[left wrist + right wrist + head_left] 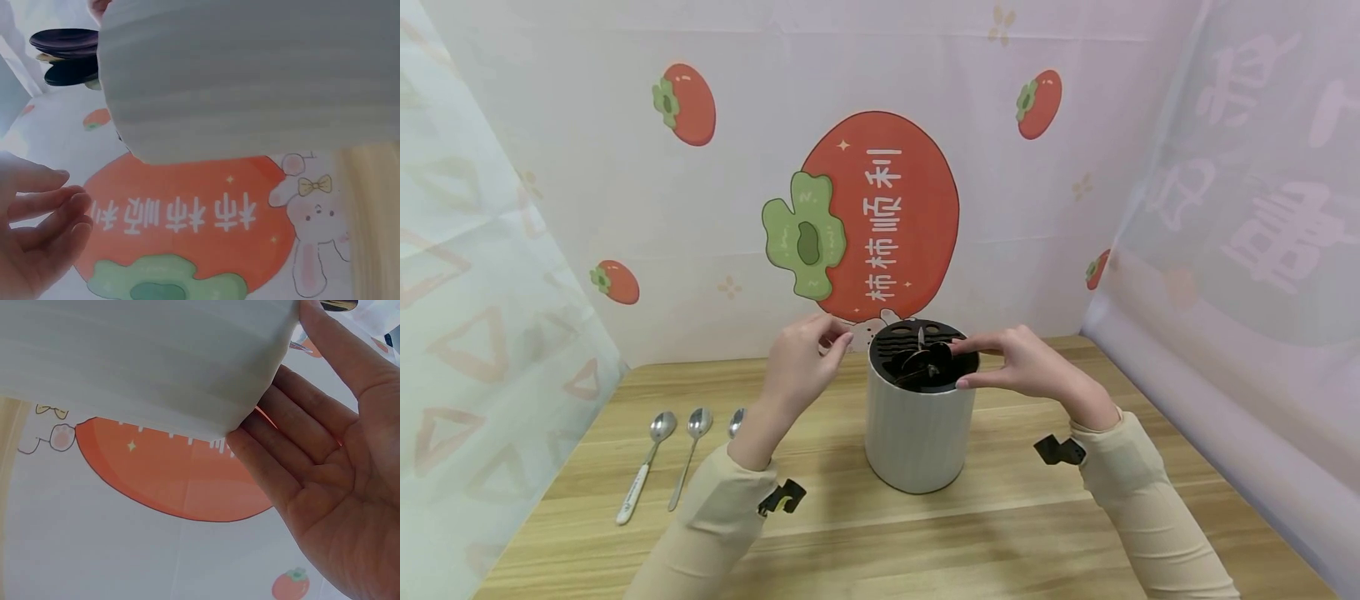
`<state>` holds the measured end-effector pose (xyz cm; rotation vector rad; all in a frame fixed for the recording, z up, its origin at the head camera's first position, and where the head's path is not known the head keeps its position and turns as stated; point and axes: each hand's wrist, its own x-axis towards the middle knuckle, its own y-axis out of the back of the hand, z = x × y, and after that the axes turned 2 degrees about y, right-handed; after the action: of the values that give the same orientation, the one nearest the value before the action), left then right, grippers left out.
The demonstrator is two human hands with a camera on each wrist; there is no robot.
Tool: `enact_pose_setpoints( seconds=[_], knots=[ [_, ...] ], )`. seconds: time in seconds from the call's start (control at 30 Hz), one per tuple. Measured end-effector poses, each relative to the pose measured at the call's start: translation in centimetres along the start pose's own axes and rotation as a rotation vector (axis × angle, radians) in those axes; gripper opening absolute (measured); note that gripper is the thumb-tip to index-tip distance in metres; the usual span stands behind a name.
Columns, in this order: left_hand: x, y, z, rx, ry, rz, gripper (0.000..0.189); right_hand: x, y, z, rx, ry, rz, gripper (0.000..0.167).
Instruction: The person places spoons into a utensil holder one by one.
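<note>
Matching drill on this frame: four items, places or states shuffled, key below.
1. left hand
2. right hand
3. utensil holder
4. white-handled spoon

A. whitish sides, black top
B. lying on the wooden table
C. at the holder's rim
D. raised, apart from the holder

Pairs: 1-D, 2-C, 3-A, 4-B

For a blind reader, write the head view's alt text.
A person's right hand touches a pale, black-topped holder of mostly dark utensils; the left hand hovers beside it. Three spoons lie farther left on a wooden table, before a fruit-print backdrop.
</note>
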<state>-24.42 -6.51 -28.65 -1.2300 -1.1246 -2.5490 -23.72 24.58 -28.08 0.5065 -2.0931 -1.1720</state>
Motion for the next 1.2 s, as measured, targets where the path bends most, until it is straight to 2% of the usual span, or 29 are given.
enact_pose_setpoints(
  seconds=[0.27,0.4,0.7,1.2],
  knots=[
    [-1.2,0.1,-2.3,0.019,0.054,0.089,0.005,0.0,0.1,-0.1,0.003,-0.013,-0.004,0.047],
    [-1.8,0.1,-3.3,0.032,0.083,0.107,0.004,0.0,0.1,-0.1,0.004,-0.015,-0.006,0.047],
    [-3.3,-0.2,-5.9,0.079,0.153,0.098,0.006,0.0,0.0,0.1,0.001,-0.013,-0.002,0.047],
    [-5.9,-0.3,-10.0,0.168,0.268,0.036,0.007,0.0,0.0,0.2,0.012,-0.013,0.002,0.047]
  ],
)
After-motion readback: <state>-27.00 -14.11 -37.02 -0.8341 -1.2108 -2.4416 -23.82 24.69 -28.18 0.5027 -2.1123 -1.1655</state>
